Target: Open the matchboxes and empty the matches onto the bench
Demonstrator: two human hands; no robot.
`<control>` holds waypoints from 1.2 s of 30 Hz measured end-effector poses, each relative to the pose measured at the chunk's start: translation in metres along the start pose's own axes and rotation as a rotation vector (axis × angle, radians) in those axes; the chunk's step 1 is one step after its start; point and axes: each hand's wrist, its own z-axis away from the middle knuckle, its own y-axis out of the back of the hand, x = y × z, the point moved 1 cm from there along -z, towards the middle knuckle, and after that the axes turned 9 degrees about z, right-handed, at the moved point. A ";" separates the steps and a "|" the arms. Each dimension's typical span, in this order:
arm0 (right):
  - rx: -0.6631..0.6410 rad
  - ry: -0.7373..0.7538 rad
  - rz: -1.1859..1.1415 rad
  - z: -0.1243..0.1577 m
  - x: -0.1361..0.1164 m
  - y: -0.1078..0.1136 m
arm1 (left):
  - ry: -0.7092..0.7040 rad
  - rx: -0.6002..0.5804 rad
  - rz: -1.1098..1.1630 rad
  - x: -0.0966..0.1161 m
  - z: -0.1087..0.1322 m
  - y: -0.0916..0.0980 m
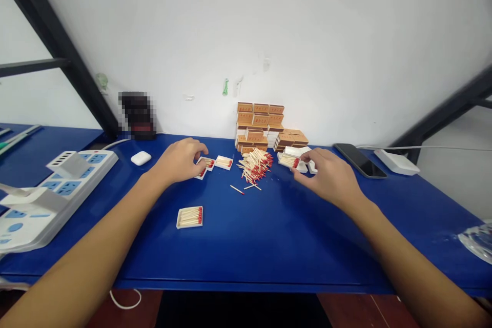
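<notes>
My left hand (183,160) has its fingers curled at the edge of a white matchbox tray (210,165) filled with red-tipped matches. Part of another filled tray shows beneath the fingers, and a third filled tray (224,163) lies just to the right. My right hand (326,171) pinches a filled matchbox tray (289,160) at its right end, tilted above several white trays (302,166). Between the hands lies a heap of loose matches (255,165). One more filled tray (190,217) rests nearer the table's front edge.
Stacked orange-brown matchboxes (260,119) stand against the wall, with a lower stack (292,139) beside them. A power strip (49,200) and white earbud case (141,158) lie left on the blue table (261,251). At right are a phone (359,160) and white box (396,162).
</notes>
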 end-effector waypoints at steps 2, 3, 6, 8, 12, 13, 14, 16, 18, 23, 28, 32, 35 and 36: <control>0.036 0.081 0.146 0.003 -0.004 -0.006 | 0.007 -0.002 -0.002 0.000 0.000 -0.001; 0.034 0.127 0.210 0.002 -0.007 -0.008 | 0.011 -0.002 -0.002 -0.001 0.000 -0.001; -0.001 0.276 0.337 -0.004 -0.016 -0.011 | 0.013 0.008 -0.001 -0.003 0.000 -0.001; -0.020 0.356 0.376 -0.009 -0.017 -0.011 | 0.011 0.022 -0.003 -0.004 0.000 0.000; -0.040 0.417 0.378 -0.014 -0.015 -0.006 | 0.006 0.040 -0.016 -0.004 0.000 0.000; -0.041 0.425 0.371 -0.014 -0.015 -0.004 | 0.004 0.038 -0.018 -0.004 0.000 0.000; -0.040 0.436 0.368 -0.013 -0.016 -0.002 | 0.002 0.037 -0.019 -0.003 0.000 0.000; -0.034 0.461 0.390 -0.012 -0.020 0.001 | -0.001 0.035 -0.018 -0.003 0.000 0.000; -0.023 0.482 0.436 -0.010 -0.025 0.004 | -0.005 0.041 -0.014 -0.003 0.000 0.001; -0.022 0.496 0.498 -0.008 -0.033 0.005 | -0.025 0.051 -0.013 -0.002 0.000 0.002; 0.007 0.447 0.475 -0.007 -0.033 0.007 | -0.029 0.054 -0.018 -0.001 0.000 0.003; 0.012 0.395 0.432 -0.013 -0.023 0.009 | -0.049 0.065 -0.008 0.000 0.000 0.002; 0.016 0.234 0.238 -0.023 -0.001 0.008 | -0.054 0.069 -0.009 -0.001 0.000 0.002; 0.007 0.159 0.130 -0.026 0.009 0.007 | -0.055 0.069 -0.010 0.000 0.000 0.002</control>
